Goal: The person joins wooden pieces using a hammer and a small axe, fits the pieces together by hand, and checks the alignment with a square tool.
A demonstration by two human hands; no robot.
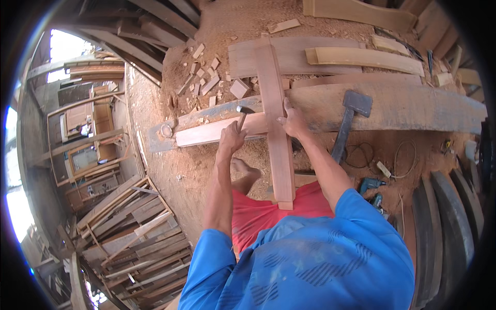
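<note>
Reddish-brown wooden plank (280, 150), stretching from twelve toward five o'clock, probably stiff and fairly heavy, best held by both long edges. Right hand (295, 121) touches its three-o'clock edge, grip unclear; left hand (233, 138) clasps a metal-headed tool (242, 120).

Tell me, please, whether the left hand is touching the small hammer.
Touching: the head view shows the left hand closed around the handle of the small hammer.
</note>
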